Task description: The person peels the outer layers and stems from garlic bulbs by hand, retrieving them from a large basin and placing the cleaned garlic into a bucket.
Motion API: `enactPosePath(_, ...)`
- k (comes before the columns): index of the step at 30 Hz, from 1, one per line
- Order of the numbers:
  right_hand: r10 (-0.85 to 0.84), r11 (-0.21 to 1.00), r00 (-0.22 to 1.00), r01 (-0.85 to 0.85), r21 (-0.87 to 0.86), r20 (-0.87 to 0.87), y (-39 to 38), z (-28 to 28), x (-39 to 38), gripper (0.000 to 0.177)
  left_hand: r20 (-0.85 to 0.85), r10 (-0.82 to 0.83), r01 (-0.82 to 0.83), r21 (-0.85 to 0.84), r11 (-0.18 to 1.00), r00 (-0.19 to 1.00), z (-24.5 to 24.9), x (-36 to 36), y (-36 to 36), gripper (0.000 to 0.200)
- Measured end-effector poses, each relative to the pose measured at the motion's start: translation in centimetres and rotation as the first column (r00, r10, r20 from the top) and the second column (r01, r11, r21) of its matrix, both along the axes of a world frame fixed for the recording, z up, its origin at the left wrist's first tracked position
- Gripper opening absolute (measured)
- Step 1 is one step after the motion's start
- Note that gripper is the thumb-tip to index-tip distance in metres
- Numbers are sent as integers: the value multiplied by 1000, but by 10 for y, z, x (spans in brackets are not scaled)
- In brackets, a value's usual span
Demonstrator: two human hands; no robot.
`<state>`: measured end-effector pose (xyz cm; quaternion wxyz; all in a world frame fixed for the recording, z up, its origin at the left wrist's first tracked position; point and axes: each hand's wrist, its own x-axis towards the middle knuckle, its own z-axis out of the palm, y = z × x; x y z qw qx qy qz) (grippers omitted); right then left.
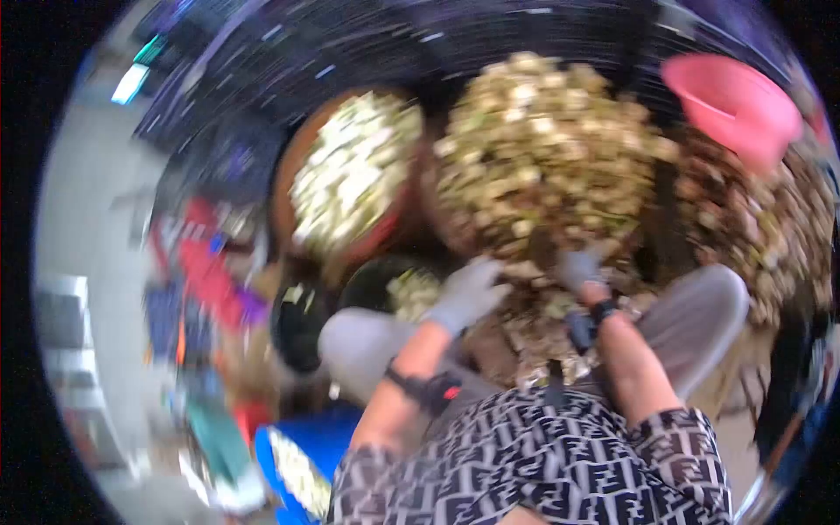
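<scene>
The view is smeared by motion. My left hand point(471, 296), in a pale grey glove, reaches to the near edge of a big heap of yellowish-brown bulb-like vegetables point(551, 144). Its fingers are bent and spread apart. My right hand point(580, 266), also gloved, is at the same edge a little to the right, its fingers blurred against the heap. Between and below the hands lie papery peels and scraps point(547, 337), over and in front of my lap. A dark bowl point(372, 284) with pale pieces stands just left of my left hand.
A round brown tub point(289, 179) full of whitish peeled pieces stands at back left. A pink basin point(735, 105) rests on a brownish heap point(752, 223) at right. Nearer left are a black bucket point(284, 328) and a blue container point(271, 472) holding pale pieces. Dark stacked material point(367, 44) lines the back.
</scene>
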<state>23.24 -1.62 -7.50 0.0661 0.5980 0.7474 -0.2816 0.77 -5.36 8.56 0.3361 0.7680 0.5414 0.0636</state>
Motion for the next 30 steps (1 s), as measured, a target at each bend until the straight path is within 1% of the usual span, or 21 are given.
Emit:
enactPosePath(1, 43, 999, 999, -43, 30, 23, 3, -16, 2, 30, -5, -23, 23, -9, 1000, 1000, -10, -1, -4, 38)
enactPosePath(3, 108, 991, 989, -115, 71, 105, 7, -20, 4, 31, -72, -20, 16, -57, 998, 997, -11, 2, -8, 42)
enactPosePath(4, 48, 997, 991, -54, 48, 124, 7, -11, -1, 31, -119, -9, -2, -88, 996, 993, -10, 3, -11, 44)
enactPosePath(5, -45, 995, 998, 48, 87, -41, 4, -16, 2, 32, -158, -12, -7, -120, 993, 987, -9, 5, -12, 46)
enactPosePath(7, -35, 999, 998, 35, -4, 43, 10, -22, 3, 36, -193, -20, -4, -121, 993, 981, -4, 13, -18, 47)
enactPosePath(8, -47, 999, 999, 47, 17, 11, 9, -18, 1, 34, -178, -20, 10, -55, 998, 984, -5, 14, -21, 44)
enactPosePath(11, -94, 993, 994, 97, 60, -61, 5, -12, 1, 31, -159, -13, -4, -107, 994, 987, 5, 20, -27, 39)
enactPosePath(12, -100, 992, 992, 106, 70, -76, 6, -14, -1, 31, -154, -14, 4, -64, 998, 988, 2, 22, -32, 34)
enactPosePath(13, -118, 989, 989, 125, 74, -84, 6, -18, 0, 32, -159, -9, -1, -65, 998, 987, 2, 23, -34, 33)
enactPosePath(16, -71, 995, 995, 76, 70, -73, 8, -27, 5, 30, -160, 9, -22, -79, 997, 987, 8, 28, -38, 31)
enactPosePath(19, -71, 996, 996, 73, 41, -50, 4, -5, 2, 33, -181, 16, -31, -81, 996, 983, 12, 32, -41, 32)
enactPosePath(22, -75, 989, 996, 82, 124, -56, 2, -10, 1, 28, -209, 1, -24, -105, 994, 978, 10, 33, -43, 34)
enactPosePath(25, -119, 984, 990, 128, 123, -75, 5, -25, 2, 26, -167, 0, -15, -92, 996, 986, 5, 31, -46, 32)
enactPosePath(27, -135, 976, 986, 149, 161, -97, 2, -18, 1, 24, 55, -5, 8, -55, 998, 998, 2, 35, -44, 29)
enactPosePath(28, -142, 971, 984, 160, 180, -107, 0, -14, 0, 24, 165, -10, 16, -35, 999, 986, 2, 36, -43, 27)
enactPosePath(29, -148, 968, 983, 166, 190, -105, -1, -13, 0, 24, 389, 78, 0, -198, 980, 918, 8, 40, -43, 24)
enactPosePath(30, -146, 967, 984, 164, 195, -107, -3, -11, -2, 24, 574, 198, 22, -353, 935, 794, 24, 49, -43, 22)
